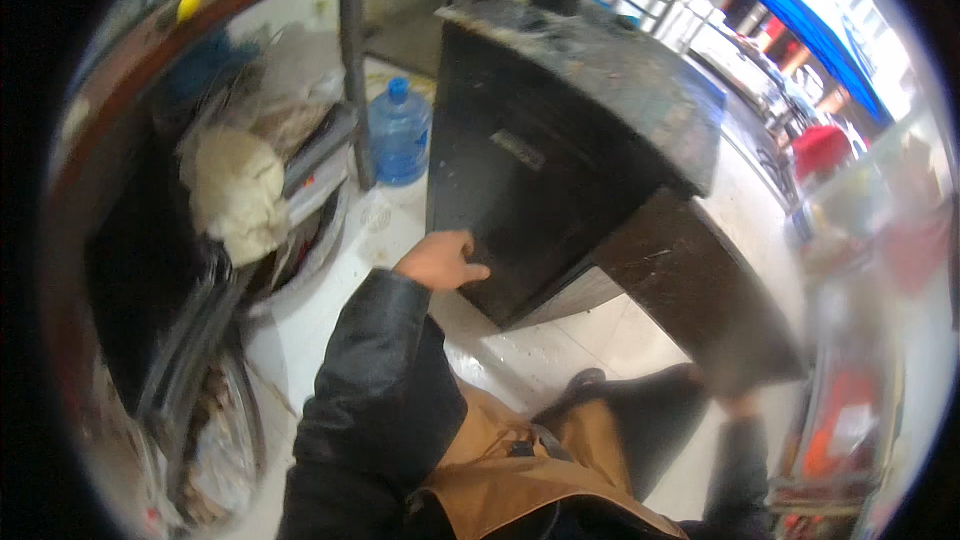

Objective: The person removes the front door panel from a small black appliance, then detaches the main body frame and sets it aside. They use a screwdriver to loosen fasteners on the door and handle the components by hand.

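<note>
My left hand is at the lower left edge of a black cabinet. Its fingers are bent with the thumb apart from them, and nothing shows between. Whether it touches the cabinet, I cannot tell. A worn grey top covers the cabinet, and a dark brown panel extends from it to the right. Close to the near end of that panel is my right hand, smeared and partly hidden, so its fingers cannot be made out. A tan apron hangs over my lap.
Beyond the cabinet's left side stands a blue water jug. At the left, a brown-edged table has bags, a pale cloth and dark strips around it. Red items sit on a rack at the right. White tiles show below.
</note>
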`<state>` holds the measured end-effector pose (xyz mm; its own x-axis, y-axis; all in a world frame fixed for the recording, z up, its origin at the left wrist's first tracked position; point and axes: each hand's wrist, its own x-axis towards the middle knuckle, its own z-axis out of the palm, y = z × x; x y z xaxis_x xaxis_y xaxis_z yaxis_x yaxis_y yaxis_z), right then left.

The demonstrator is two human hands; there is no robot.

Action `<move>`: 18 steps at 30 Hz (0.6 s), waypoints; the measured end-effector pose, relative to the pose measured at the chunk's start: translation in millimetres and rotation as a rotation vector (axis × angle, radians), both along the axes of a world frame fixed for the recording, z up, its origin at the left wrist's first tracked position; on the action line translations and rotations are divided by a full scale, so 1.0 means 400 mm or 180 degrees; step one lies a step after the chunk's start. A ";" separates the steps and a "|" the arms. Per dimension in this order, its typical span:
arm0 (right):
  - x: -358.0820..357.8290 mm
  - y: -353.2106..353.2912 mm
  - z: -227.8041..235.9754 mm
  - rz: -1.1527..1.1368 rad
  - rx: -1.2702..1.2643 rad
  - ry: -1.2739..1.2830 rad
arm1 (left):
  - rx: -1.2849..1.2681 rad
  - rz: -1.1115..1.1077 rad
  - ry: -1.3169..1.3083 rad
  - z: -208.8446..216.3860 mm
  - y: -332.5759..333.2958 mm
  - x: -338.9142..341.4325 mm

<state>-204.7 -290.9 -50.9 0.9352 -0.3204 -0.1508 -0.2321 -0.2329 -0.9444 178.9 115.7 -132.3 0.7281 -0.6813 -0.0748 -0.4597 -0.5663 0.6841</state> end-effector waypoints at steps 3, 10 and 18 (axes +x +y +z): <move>0.012 0.025 0.012 -0.0121 -0.1704 -0.0289 | 0.0070 0.0070 0.0105 -0.008 0.016 0.011; 0.004 0.027 0.015 -0.0689 -0.1625 -0.0896 | 0.0092 0.0140 0.0286 0.000 0.012 0.008; -0.074 -0.104 -0.178 -0.1027 -0.2918 0.0078 | 0.0461 -0.0038 0.0311 0.021 -0.051 0.006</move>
